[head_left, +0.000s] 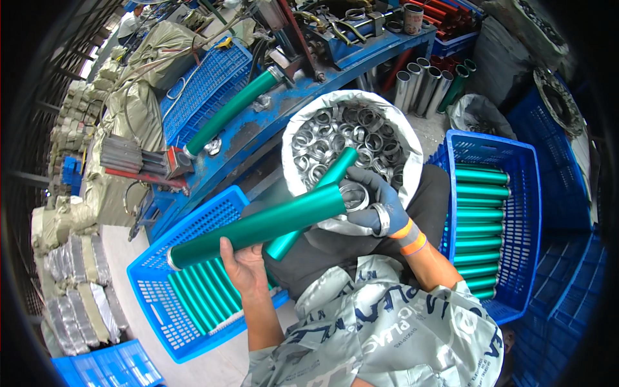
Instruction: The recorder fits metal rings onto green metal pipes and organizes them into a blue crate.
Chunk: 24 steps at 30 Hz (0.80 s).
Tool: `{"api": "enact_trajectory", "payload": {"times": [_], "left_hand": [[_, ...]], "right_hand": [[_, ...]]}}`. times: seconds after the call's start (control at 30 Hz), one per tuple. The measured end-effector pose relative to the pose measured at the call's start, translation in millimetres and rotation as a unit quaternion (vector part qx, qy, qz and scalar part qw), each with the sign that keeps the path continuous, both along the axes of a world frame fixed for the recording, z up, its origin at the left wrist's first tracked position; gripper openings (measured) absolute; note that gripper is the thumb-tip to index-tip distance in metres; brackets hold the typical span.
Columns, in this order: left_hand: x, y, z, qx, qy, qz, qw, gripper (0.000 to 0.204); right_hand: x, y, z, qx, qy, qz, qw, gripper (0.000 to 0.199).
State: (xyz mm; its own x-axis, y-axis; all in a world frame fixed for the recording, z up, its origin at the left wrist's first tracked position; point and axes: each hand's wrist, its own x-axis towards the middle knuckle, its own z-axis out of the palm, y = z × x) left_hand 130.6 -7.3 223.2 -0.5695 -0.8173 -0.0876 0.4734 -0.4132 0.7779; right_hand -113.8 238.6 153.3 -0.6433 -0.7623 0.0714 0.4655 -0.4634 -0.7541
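Note:
A long green metal tube (264, 222) lies slantwise over my lap, with a pale ring on its far-left end. My bare left hand (248, 264) grips it from below near the middle. At the tube's right end, my gloved right hand (389, 197) holds a silver metal ring (367, 195) close to the opening. Whether the ring touches the tube, I cannot tell. Another silver ring (384, 220) sits at the fingers of that glove. A second green tube (338, 169) crosses behind the first, partly hidden. Just beyond is a white sack (412, 129) full of loose metal rings.
Blue crates hold green tubes at left (151, 287) and right (529, 213). A blue workbench (222, 158) carries a clamping machine (145, 158) with another green tube (235, 108) across it. Silver tubes (429, 90) stand beneath the bench's far end. Wrapped bundles (77, 284) are stacked left.

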Motion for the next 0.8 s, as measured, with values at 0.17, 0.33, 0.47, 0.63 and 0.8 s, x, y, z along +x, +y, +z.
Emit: {"api": "enact_trajectory", "payload": {"times": [0.17, 0.33, 0.47, 0.63, 0.8], "left_hand": [[7, -3, -6, -0.023, -0.027, 0.002, 0.999, 0.042], [11, -2, -5, -0.016, -0.028, -0.009, 0.999, 0.033], [6, -3, -8, -0.018, -0.035, -0.008, 0.999, 0.033], [0, -11, -25, -0.02, -0.054, 0.018, 0.998, 0.043], [4, -28, -29, 0.025, -0.007, 0.019, 0.999, 0.039]], "right_hand": [[1, -4, 4, -0.022, -0.044, 0.014, 0.999, 0.118], [3, -3, 3, 0.035, -0.017, 0.038, 0.999, 0.107], [-2, -2, 8, 0.061, -0.001, 0.055, 0.997, 0.103], [-19, -7, 21, 0.141, 0.093, 0.06, 0.984, 0.084], [-30, -33, 24, 0.152, 0.123, 0.079, 0.977, 0.065]]}}
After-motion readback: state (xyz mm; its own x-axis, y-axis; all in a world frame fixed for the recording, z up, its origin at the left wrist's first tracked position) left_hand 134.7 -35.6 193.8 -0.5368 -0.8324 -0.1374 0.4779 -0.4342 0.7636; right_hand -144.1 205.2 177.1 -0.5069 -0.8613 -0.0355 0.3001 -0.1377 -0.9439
